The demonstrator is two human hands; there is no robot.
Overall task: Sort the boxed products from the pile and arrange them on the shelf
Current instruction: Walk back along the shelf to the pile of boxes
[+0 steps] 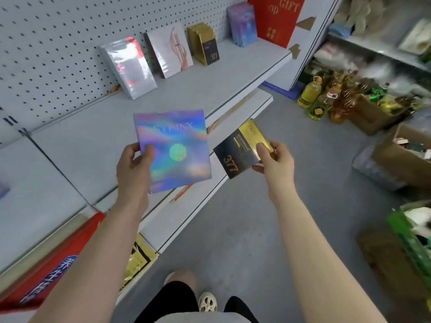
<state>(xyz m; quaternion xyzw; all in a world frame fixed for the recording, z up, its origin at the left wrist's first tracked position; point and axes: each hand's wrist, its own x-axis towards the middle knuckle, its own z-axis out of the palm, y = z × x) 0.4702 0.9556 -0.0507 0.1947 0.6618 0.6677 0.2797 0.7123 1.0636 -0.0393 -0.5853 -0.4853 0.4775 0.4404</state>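
My left hand (133, 166) grips a flat holographic purple-blue box (177, 141) by its lower left corner, held above the grey shelf (98, 136). My right hand (275, 159) pinches a black and gold box marked 377 (240, 150) at its right end, over the shelf's front edge. Standing on the shelf further back are a white and red box (129, 66), a white box with a pink figure (170, 51), a row of gold 377 boxes (204, 43) and holographic boxes (242, 24).
A red gift box (275, 17) stands at the shelf's far end. Lower shelves hold a red box (58, 257) and gold packs (137, 259). On the floor to the right are oil bottles (310, 92), cardboard cartons (401, 155) and a green crate (412, 241).
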